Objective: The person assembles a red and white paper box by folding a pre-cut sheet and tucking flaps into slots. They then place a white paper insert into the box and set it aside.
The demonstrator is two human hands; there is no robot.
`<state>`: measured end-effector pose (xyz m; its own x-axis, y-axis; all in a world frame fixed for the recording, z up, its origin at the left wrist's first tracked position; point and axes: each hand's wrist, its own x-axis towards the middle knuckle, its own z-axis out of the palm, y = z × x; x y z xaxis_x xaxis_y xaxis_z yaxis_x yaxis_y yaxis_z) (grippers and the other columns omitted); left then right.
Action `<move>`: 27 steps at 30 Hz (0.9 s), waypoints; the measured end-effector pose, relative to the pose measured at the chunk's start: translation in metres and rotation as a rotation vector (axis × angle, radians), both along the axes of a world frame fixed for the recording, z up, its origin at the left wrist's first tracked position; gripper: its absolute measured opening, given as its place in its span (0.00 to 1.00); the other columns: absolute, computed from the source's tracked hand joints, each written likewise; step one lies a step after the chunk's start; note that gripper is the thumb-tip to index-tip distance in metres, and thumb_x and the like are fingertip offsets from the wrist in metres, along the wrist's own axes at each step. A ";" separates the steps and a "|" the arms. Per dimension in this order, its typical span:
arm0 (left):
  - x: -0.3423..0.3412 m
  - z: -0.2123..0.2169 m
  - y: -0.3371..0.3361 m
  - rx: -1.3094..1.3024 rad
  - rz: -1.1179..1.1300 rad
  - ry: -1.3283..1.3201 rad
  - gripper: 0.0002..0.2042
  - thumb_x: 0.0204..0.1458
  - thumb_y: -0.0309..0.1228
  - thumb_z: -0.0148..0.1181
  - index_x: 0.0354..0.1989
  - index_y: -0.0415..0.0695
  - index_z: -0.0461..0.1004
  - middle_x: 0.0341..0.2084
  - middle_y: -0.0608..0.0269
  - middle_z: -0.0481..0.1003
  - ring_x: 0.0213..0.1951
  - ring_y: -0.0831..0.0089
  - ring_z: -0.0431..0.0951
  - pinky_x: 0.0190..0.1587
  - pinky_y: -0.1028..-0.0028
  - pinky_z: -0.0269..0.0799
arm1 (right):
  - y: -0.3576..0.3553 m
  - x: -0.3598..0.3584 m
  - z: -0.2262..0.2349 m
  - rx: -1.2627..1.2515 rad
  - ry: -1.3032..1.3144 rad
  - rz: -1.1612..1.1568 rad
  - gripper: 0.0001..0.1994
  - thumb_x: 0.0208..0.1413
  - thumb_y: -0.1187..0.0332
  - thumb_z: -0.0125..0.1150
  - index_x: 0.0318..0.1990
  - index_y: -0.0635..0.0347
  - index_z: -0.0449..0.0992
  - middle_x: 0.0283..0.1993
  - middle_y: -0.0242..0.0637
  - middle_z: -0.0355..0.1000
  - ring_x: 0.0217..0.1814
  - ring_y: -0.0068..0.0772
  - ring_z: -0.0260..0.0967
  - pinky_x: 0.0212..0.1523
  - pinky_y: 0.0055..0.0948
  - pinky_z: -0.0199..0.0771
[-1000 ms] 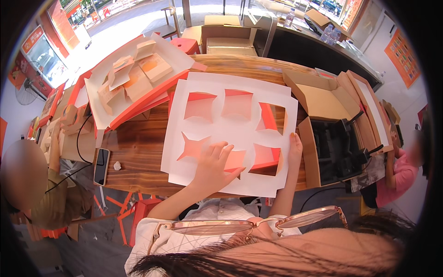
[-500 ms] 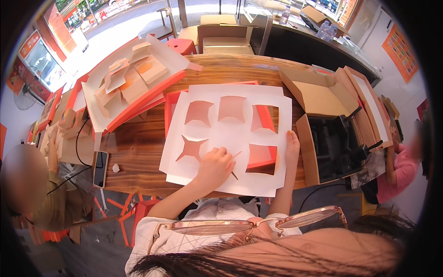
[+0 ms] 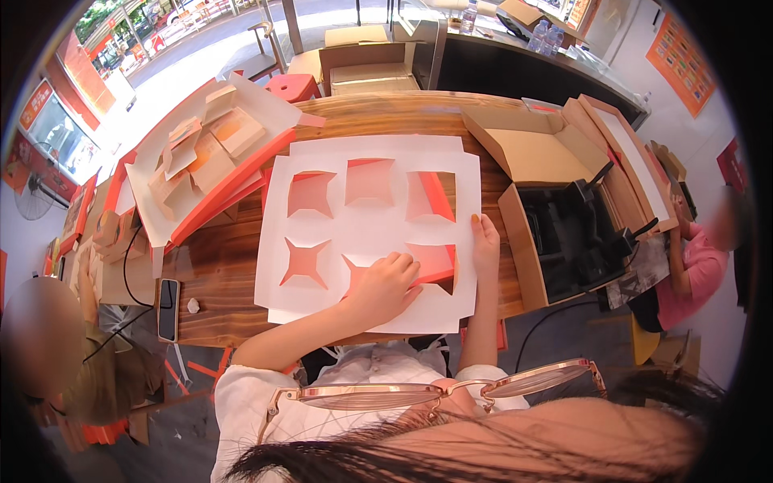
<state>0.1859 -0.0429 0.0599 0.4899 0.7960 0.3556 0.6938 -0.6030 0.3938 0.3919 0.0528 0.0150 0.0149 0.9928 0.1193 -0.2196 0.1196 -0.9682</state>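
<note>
A white cardboard insert point(image 3: 378, 229) with several cut-out openings and folded flaps lies before me, tilted slightly at the table's near edge. My left hand point(image 3: 385, 288) rests over its lower part, between the lower middle and lower right openings. Its fingers are curled together against the edge of the lower right opening, and the fingertips are partly hidden. Along the right edge, my right hand point(image 3: 485, 241) grips the insert, thumb on top. Through the lower right opening shows something red point(image 3: 435, 259), which looks like a box beneath.
An open red box point(image 3: 225, 189) with tan folded cartons stands at the left. A phone point(image 3: 168, 308) lies near the left edge. On the right is an open brown carton point(image 3: 527, 161) beside a black moulded tray point(image 3: 564, 241). People sit at both sides.
My left hand has shifted rightward across the insert, uncovering part of the lower middle opening. My right hand keeps hold of the right edge. The whole view has swung slightly.
</note>
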 end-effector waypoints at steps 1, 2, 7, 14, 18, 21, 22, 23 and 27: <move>0.002 -0.002 0.000 0.017 0.002 0.016 0.15 0.42 0.30 0.61 0.37 0.37 0.68 0.34 0.56 0.69 0.39 0.61 0.70 0.40 0.67 0.69 | -0.002 -0.001 0.004 -0.003 -0.002 0.000 0.13 0.61 0.61 0.48 0.37 0.63 0.69 0.26 0.25 0.66 0.23 0.12 0.60 0.23 0.14 0.61; 0.003 -0.001 0.002 -0.007 0.010 0.027 0.14 0.41 0.29 0.61 0.36 0.37 0.68 0.33 0.56 0.69 0.38 0.61 0.69 0.40 0.67 0.69 | -0.003 -0.002 0.005 -0.007 -0.004 0.000 0.13 0.61 0.61 0.48 0.37 0.63 0.69 0.26 0.25 0.66 0.23 0.12 0.60 0.23 0.14 0.61; 0.007 0.005 0.009 -0.072 0.048 0.051 0.12 0.41 0.27 0.60 0.33 0.37 0.68 0.32 0.56 0.68 0.38 0.62 0.69 0.39 0.68 0.69 | -0.001 0.001 0.000 0.041 -0.003 0.020 0.13 0.60 0.60 0.48 0.37 0.63 0.69 0.25 0.25 0.66 0.22 0.12 0.60 0.22 0.15 0.61; 0.012 0.027 0.006 -0.046 0.073 -0.053 0.21 0.44 0.32 0.61 0.45 0.38 0.64 0.34 0.55 0.67 0.39 0.61 0.69 0.38 0.66 0.68 | -0.004 -0.003 0.008 0.006 0.023 0.023 0.13 0.60 0.59 0.48 0.37 0.63 0.68 0.23 0.27 0.66 0.19 0.15 0.63 0.19 0.17 0.63; 0.019 0.049 0.020 0.097 0.060 -0.181 0.23 0.45 0.37 0.61 0.46 0.37 0.64 0.34 0.52 0.66 0.37 0.59 0.69 0.38 0.66 0.68 | -0.003 -0.003 0.004 0.006 0.022 -0.002 0.14 0.60 0.59 0.48 0.37 0.62 0.68 0.22 0.28 0.67 0.17 0.17 0.64 0.17 0.18 0.64; 0.023 0.033 0.029 -0.048 0.057 -0.125 0.21 0.46 0.40 0.61 0.40 0.36 0.67 0.34 0.51 0.66 0.34 0.58 0.70 0.37 0.65 0.68 | -0.003 -0.002 0.005 -0.009 0.006 0.009 0.14 0.60 0.59 0.48 0.36 0.62 0.68 0.22 0.29 0.67 0.17 0.17 0.64 0.17 0.18 0.65; 0.024 0.026 0.032 -0.127 0.051 -0.082 0.20 0.46 0.41 0.60 0.38 0.35 0.68 0.33 0.51 0.67 0.33 0.58 0.70 0.36 0.65 0.68 | -0.001 -0.001 0.001 -0.008 -0.001 0.004 0.14 0.60 0.59 0.48 0.36 0.62 0.68 0.22 0.29 0.67 0.17 0.17 0.65 0.17 0.18 0.65; 0.027 0.020 0.034 -0.126 0.066 -0.091 0.20 0.46 0.42 0.60 0.35 0.35 0.68 0.31 0.51 0.67 0.32 0.57 0.71 0.35 0.65 0.68 | 0.000 -0.001 -0.001 -0.007 -0.007 -0.001 0.14 0.60 0.59 0.48 0.36 0.62 0.68 0.21 0.30 0.67 0.17 0.18 0.65 0.17 0.19 0.65; 0.036 0.016 0.040 -0.139 0.108 -0.052 0.20 0.46 0.44 0.60 0.30 0.35 0.69 0.25 0.52 0.69 0.29 0.57 0.72 0.33 0.65 0.69 | -0.004 -0.002 0.009 -0.013 0.000 0.033 0.14 0.60 0.59 0.48 0.36 0.62 0.68 0.22 0.30 0.67 0.17 0.18 0.65 0.17 0.19 0.65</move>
<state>0.2222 -0.0032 0.0763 0.3829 0.8861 0.2613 0.7282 -0.4635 0.5049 0.3898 0.0483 0.0239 -0.0176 0.9942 0.1063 -0.2229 0.0997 -0.9697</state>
